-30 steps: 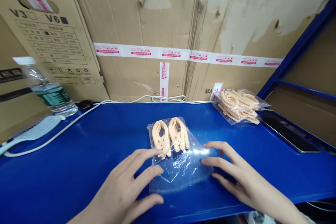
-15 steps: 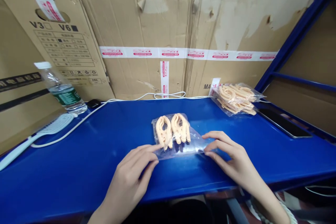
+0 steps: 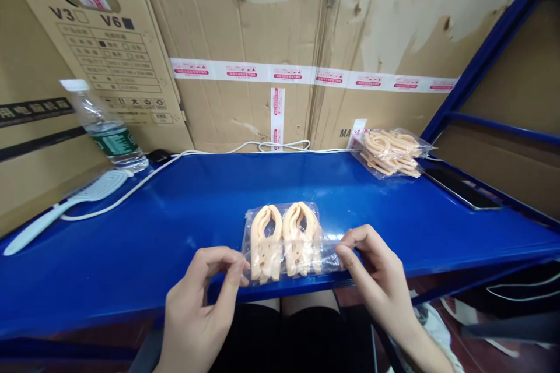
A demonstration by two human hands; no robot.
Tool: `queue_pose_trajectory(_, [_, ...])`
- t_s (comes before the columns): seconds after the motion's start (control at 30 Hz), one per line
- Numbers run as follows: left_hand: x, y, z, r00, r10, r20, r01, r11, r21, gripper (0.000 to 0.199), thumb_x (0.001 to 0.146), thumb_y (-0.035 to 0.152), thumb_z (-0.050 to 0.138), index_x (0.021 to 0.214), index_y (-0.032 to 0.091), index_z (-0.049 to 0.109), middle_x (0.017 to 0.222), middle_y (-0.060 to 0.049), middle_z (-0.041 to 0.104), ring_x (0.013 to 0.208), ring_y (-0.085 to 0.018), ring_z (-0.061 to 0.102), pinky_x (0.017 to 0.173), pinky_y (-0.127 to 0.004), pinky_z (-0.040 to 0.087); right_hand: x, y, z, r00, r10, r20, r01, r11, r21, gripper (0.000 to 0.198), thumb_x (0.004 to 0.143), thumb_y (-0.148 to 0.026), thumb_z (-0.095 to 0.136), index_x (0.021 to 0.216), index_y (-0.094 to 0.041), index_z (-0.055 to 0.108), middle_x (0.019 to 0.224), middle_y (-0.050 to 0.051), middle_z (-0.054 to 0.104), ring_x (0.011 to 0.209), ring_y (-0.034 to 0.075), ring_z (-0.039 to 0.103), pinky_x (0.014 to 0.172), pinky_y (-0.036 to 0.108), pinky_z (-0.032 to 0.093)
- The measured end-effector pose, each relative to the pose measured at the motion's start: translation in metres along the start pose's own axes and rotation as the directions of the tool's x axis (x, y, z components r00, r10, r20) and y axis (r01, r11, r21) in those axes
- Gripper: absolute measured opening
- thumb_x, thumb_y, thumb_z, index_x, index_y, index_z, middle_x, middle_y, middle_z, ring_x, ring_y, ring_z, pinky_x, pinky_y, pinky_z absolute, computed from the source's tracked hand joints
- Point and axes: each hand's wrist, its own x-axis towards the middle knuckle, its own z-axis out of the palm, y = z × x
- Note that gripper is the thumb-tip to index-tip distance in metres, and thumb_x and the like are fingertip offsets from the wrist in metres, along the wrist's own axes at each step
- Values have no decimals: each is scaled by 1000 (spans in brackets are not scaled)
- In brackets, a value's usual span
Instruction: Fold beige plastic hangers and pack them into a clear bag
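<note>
A clear plastic bag [image 3: 330,253] lies at the front edge of the blue table, holding beige folding clothes hangers [image 3: 266,247] in two bundles side by side. My left hand [image 3: 210,294] pinches the bag's left side between thumb and fingers. On the opposite side, my right hand [image 3: 374,277] has thumb and forefinger closed on the bag's right edge. The plastic is drawn out flat between both hands, and its front part lies over the hangers.
More bagged hangers [image 3: 389,151] are stacked at the back right beside a black phone [image 3: 461,188]. At left are a water bottle [image 3: 111,137], a pale hairbrush [image 3: 83,198] and a white cable [image 3: 126,195]. Cardboard [image 3: 245,23] walls the back.
The bag has come toward me to the table's front edge. Both hands have closed into pinches on its sides, and the view has tilted down.
</note>
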Motion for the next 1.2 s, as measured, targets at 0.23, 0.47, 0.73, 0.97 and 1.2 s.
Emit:
queue_pose_trajectory(0.23, [-8,-9,0,991,95,89,-103,991,82,3,92,20,53,92,23,53,72,5,57,58,-10,60,58,-19,50,-2,6,11,995,102,-14,-99,986,134,22,94,-27,55,111,-26,40,58,-10,38,51,10,37,49,22,32])
queue_pose_trajectory(0.47, [-8,-7,2,954,263,141,-287,937,199,23,94,10,42,79,19,57,101,-5,52,64,-9,55,55,-21,44,1,8,10,997,-64,33,68,985,-161,16,93,-25,55,78,-21,50,68,-3,53,56,10,48,53,22,39])
queue_pose_trajectory(0.73, [-9,-20,-4,905,408,123,-425,837,346,26,90,2,47,74,19,59,105,-3,61,62,-9,54,54,-25,42,3,13,2,988,-132,79,150,942,-302,13,92,-23,55,90,-21,68,70,1,65,63,15,60,60,25,47])
queue_pose_trajectory(0.97, [-13,-1,-20,730,675,104,-667,671,325,26,81,-2,57,98,16,65,113,-8,65,105,-25,62,85,-37,54,5,13,1,982,-138,131,172,937,-305,16,92,-23,54,89,-21,70,78,3,71,68,17,64,63,27,50])
queue_pose_trajectory(1.2, [-22,-17,-7,705,622,340,-708,644,290,41,88,2,53,128,4,55,125,-16,64,121,-28,58,94,-39,57,6,14,-2,977,-123,177,174,934,-312,19,93,-26,53,92,-22,72,73,3,67,67,17,62,63,28,51])
